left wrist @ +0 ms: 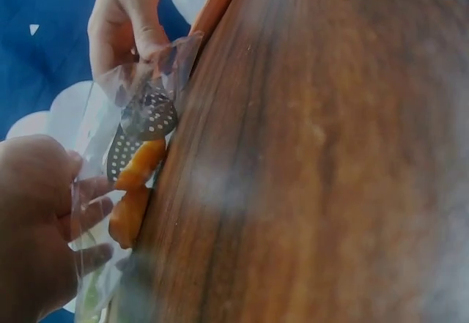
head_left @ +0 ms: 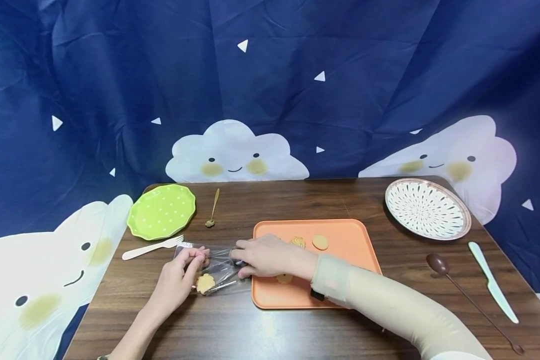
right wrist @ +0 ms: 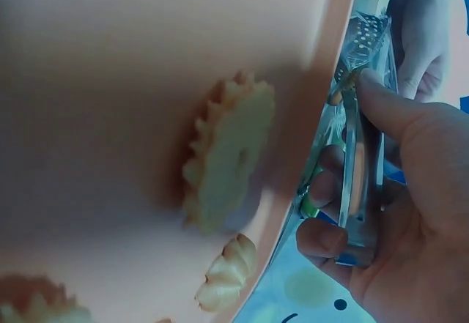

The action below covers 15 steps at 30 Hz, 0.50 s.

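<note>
My left hand [head_left: 180,277] pinches the edge of a clear plastic bag [head_left: 227,262] lying on the table left of the orange tray. A scalloped cookie [head_left: 205,283] shows at the bag's near end; the left wrist view shows orange-brown cookies [left wrist: 132,209] inside. My right hand [head_left: 270,255] reaches across the tray and grips metal tongs [right wrist: 359,184]. Their dotted, perforated heads [left wrist: 150,114] sit within the bag, beside the cookies. Whether they hold a cookie is hard to tell. Another scalloped cookie [right wrist: 231,154] lies on the orange tray [head_left: 351,235].
More cookies [head_left: 320,242] are on the tray. Behind the left hand are a green plate [head_left: 162,212], a fork [head_left: 153,247] and a small gold spoon [head_left: 212,207]. At the right lie a patterned plate [head_left: 427,209], a brown long-handled spoon [head_left: 472,300] and a pale green knife [head_left: 492,282].
</note>
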{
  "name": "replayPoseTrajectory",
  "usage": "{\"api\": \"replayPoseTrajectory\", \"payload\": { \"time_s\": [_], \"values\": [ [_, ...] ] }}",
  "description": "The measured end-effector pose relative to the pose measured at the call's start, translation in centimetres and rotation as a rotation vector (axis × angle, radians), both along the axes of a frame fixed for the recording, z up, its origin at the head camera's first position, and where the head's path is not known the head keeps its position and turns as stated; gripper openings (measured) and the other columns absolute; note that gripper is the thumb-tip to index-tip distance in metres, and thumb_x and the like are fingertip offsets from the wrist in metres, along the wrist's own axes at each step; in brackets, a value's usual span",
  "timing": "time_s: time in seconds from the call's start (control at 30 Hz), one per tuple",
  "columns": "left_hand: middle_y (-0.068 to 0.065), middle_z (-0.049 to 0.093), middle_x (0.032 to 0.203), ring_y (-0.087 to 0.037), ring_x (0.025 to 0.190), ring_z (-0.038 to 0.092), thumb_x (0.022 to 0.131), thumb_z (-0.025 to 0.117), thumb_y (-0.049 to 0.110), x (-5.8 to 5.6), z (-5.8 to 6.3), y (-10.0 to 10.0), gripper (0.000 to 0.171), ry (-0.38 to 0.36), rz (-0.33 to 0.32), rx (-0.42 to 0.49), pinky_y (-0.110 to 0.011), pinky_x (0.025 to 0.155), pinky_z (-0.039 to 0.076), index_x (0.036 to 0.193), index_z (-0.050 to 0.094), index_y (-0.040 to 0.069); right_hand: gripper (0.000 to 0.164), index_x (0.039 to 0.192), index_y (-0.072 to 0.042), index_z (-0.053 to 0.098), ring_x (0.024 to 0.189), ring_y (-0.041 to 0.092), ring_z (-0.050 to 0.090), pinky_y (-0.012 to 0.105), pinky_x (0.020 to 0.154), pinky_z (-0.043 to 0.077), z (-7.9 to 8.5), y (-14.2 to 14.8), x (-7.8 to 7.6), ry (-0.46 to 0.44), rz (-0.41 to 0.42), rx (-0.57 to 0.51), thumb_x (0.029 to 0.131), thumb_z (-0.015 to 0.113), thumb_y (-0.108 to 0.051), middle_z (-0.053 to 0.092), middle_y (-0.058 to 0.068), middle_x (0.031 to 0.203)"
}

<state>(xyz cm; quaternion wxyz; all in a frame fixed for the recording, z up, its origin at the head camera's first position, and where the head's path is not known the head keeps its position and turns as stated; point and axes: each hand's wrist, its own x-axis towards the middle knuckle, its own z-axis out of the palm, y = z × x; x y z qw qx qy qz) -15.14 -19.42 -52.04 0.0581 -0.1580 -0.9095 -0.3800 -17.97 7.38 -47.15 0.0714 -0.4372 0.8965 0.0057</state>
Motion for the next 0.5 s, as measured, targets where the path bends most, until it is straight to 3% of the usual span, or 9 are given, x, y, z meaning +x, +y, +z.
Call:
{"api": "replayPoseTrajectory", "payload": {
  "time_s": [0.13, 0.27, 0.5],
  "values": [
    [0.007, 0.077, 0.12, -0.006, 0.101, 0.075, 0.105, 0.056, 0.032, -0.2, 0.2, -0.1, 0.013, 0.012, -0.008, -0.011, -0.03, 0.088, 0.061, 0.101, 0.064, 0.022, 0.041, 0.127, -0.03, 0.057, 0.091, 0.009, 0.068, 0.028, 0.057, 0.05, 0.0, -0.2, 0.1, 0.019, -0.004, -0.017, 0.099, 0.053, -0.059, 0.064, -0.006, 0.116],
    [0.01, 0.077, 0.119, -0.006, 0.103, 0.074, 0.105, 0.055, 0.033, -0.7, 0.5, -0.2, 0.013, 0.021, -0.017, -0.049, -0.037, 0.089, 0.061, 0.101, 0.063, 0.024, 0.038, 0.125, -0.03, 0.06, 0.087, 0.009, 0.067, 0.031, 0.059, 0.053, 0.3, -0.2, 0.2, 0.009, -0.062, -0.033, 0.098, 0.056, -0.057, 0.065, -0.007, 0.111],
    [0.007, 0.076, 0.122, -0.007, 0.101, 0.075, 0.106, 0.054, 0.032, -1.5, 1.3, 0.1, 0.014, 0.001, -0.039, -0.07, -0.037, 0.087, 0.062, 0.102, 0.063, 0.021, 0.045, 0.131, -0.03, 0.059, 0.097, 0.01, 0.069, 0.033, 0.068, 0.057, 0.1, -0.5, 0.3, -0.027, -0.131, -0.033, 0.097, 0.056, -0.06, 0.066, -0.007, 0.12]
  ]
}}
